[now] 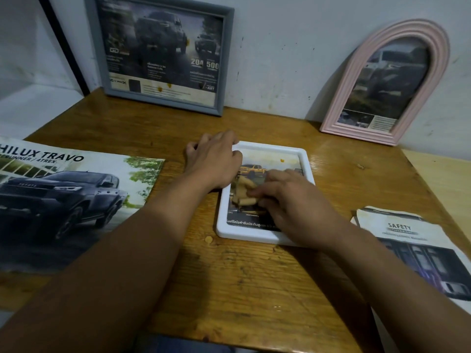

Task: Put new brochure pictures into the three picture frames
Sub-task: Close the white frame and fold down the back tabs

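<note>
White picture frame [263, 231], lying flat and face-up on the wooden worktop [229, 276], its long axis running away from me and tilted slightly to the right. A brochure picture showing a yellow truck sits under its glass.

My left hand [216, 159] forms the far grip: it lies over the frame's far-left corner, fingers curled down over the outer edge, apparently steadying it; I cannot tell whether the thumb is hooked beneath. My right hand [293, 200] forms the near grip: it rests on the glass over the frame's near-right part, fingers bent and pointing left, their reflection doubled in the pane. Whether those fingertips pinch anything or merely press I cannot tell, as motion blur hides them.

The relation that matters, as I judge it: the frame lies directly under both grips, with the left at the far end of the long axis and the right at the near end, so either can lift or flip it along that axis.

Farther from the grips, beyond the left one, a grey frame [163, 54] leans on the wall; beyond the right one, a pink arched frame [387, 82] leans likewise. Both hold truck pictures. Left of the left grip lies the open Hilux brochure [63, 194]; right of the right grip lies a loose safety page [418, 245].
</note>
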